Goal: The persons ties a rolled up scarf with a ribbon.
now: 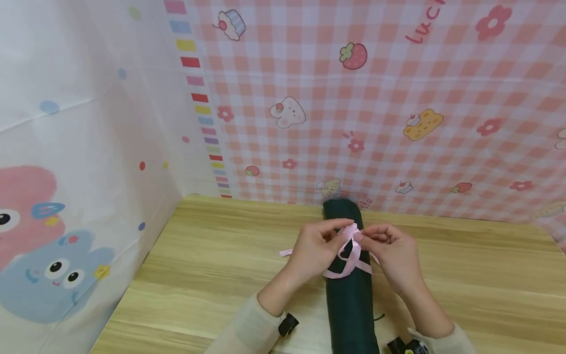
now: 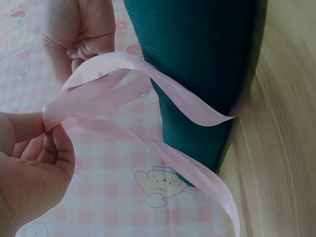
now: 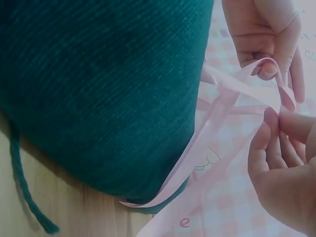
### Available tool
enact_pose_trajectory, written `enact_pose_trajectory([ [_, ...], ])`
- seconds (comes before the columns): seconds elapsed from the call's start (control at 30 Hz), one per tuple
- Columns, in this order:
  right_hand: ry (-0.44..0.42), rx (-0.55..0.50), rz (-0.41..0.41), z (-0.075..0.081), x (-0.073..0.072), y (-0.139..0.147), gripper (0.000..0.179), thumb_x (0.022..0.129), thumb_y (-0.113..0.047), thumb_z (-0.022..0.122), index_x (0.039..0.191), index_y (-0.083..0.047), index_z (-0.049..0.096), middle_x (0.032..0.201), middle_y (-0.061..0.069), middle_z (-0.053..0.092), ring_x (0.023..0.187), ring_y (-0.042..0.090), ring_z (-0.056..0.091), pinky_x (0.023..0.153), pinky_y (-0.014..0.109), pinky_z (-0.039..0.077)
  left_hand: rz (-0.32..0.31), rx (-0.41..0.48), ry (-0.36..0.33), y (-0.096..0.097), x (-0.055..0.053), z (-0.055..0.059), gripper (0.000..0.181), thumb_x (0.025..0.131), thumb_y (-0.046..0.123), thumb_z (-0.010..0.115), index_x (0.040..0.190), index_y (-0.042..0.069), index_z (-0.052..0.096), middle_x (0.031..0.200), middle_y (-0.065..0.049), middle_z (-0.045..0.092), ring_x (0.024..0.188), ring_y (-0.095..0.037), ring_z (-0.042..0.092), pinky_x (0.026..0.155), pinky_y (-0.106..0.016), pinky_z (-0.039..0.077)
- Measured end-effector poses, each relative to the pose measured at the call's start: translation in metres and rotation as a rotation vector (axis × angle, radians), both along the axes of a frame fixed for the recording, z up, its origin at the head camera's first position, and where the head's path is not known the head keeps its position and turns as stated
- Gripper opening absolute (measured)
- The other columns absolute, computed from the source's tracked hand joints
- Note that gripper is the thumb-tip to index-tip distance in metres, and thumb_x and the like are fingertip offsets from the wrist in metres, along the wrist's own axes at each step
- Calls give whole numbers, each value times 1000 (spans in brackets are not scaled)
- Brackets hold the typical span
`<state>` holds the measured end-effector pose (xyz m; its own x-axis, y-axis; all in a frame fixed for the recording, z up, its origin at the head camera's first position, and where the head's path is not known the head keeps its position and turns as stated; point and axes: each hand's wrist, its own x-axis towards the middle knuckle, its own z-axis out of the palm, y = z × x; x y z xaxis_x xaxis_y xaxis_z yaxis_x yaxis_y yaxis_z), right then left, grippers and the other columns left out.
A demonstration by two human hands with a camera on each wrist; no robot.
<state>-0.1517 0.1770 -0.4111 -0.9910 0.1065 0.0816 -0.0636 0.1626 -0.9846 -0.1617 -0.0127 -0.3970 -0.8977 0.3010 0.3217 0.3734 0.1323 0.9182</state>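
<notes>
A long dark green fabric roll (image 1: 352, 309) lies on the table, pointing away toward the back wall. Around its far half runs a pink ribbon (image 1: 352, 263), raised in loops above the roll. My left hand (image 1: 315, 246) pinches a loop of the ribbon between thumb and fingers. Close beside it, my right hand (image 1: 395, 253) pinches another part of the ribbon, fingers curled. In the left wrist view the ribbon (image 2: 185, 101) rises off the green roll (image 2: 197, 54) to both hands. One loose ribbon tail (image 1: 286, 252) sticks out to the left of the roll.
The wood-grain table (image 1: 221, 275) meets a pink checked cloth (image 1: 309, 147) hung at the back. A white printed cloth (image 1: 110, 123) hangs on the left. A green cord (image 3: 27, 187) trails from the roll onto the table.
</notes>
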Motion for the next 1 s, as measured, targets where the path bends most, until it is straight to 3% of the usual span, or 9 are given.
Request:
enact_pose_trajectory([
  [0.23,129,50,154,-3,4,1,10,94,0,75,101,7,71,92,9,76,84,12,72,76,24,60,-69,-70,29,0,1,-2,29,99,-2,67,127,4,75,93,-6,74,66,-5,53,53,-18,41],
  [0.4,185,28,219,-3,4,2,7,96,7,70,101,10,68,92,10,74,83,13,73,77,25,61,-64,-105,52,0,0,-4,27,99,-2,68,125,3,75,104,-6,75,76,-6,58,60,-18,52],
  [0.53,196,4,248,-3,4,3,15,93,9,73,106,11,67,95,7,73,84,14,72,76,25,61,-47,-118,69,-1,-1,-5,25,99,0,69,124,2,76,111,-8,76,84,-6,64,68,-21,58],
  [0.67,184,12,249,-3,5,3,23,90,5,78,112,8,70,101,8,74,87,14,72,76,25,61,-27,-126,88,-2,-2,-5,22,98,1,71,120,3,77,110,-6,76,87,-6,65,74,-21,58],
  [0.87,166,134,173,-3,5,2,20,94,-9,79,114,-5,79,107,8,76,91,15,71,79,24,60,-13,-123,93,-3,-2,-3,21,99,3,71,119,4,78,105,-5,76,84,-7,63,74,-22,58],
  [1.0,222,219,168,-4,4,3,20,97,-5,75,116,-6,80,111,8,76,95,12,70,80,21,58,-11,-112,74,-3,-2,-3,21,99,2,70,119,4,77,102,-5,75,83,-8,64,72,-22,58],
])
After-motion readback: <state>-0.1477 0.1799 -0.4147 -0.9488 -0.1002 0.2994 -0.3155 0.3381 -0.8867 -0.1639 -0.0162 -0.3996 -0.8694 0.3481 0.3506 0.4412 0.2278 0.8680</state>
